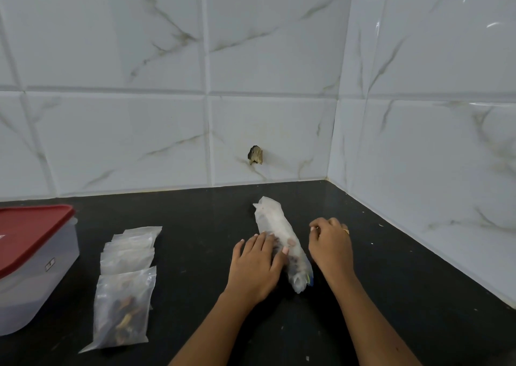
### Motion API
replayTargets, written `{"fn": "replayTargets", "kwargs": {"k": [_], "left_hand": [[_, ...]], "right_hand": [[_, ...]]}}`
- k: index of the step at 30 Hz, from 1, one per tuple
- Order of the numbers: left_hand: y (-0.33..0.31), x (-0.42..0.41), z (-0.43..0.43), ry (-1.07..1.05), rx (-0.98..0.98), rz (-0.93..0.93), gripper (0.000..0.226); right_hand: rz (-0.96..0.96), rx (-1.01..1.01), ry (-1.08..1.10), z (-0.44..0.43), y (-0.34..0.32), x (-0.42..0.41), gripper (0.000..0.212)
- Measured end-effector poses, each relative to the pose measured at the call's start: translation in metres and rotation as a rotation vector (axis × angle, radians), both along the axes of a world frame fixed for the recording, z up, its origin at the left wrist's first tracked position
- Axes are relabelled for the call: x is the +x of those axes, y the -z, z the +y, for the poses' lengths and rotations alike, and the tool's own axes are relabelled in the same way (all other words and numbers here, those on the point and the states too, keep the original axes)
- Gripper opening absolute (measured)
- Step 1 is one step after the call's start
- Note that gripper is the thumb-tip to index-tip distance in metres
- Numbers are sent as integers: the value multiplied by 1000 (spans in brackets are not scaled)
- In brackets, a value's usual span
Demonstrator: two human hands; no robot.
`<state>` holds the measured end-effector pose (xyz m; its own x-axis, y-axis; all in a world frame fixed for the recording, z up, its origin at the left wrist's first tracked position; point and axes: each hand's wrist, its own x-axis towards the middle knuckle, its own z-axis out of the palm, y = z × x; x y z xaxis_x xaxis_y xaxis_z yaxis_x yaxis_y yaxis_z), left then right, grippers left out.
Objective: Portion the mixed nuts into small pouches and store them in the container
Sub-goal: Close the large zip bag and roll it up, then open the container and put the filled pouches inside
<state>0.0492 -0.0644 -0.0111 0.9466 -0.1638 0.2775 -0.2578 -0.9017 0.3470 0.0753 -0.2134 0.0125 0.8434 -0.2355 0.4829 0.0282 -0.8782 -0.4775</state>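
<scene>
A home kitchen: black stone counter (195, 254) meeting marble-look wall tiles (125, 131) (glossy, corner-set).
</scene>
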Motion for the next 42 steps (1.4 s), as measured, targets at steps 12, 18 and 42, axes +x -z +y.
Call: {"fn": "replayTargets", "kwargs": {"k": [12, 18, 42], "left_hand": [[-19, -16, 33, -149, 174, -158, 57], [-31, -41, 70, -234, 197, -210, 55], [-62, -147, 226, -545, 196, -339, 56]], "right_hand": [[-154, -55, -298, 63, -17, -21, 27], [-92, 1, -386, 106, -23, -40, 29], [151, 226, -724, 230, -42, -112, 32]]}}
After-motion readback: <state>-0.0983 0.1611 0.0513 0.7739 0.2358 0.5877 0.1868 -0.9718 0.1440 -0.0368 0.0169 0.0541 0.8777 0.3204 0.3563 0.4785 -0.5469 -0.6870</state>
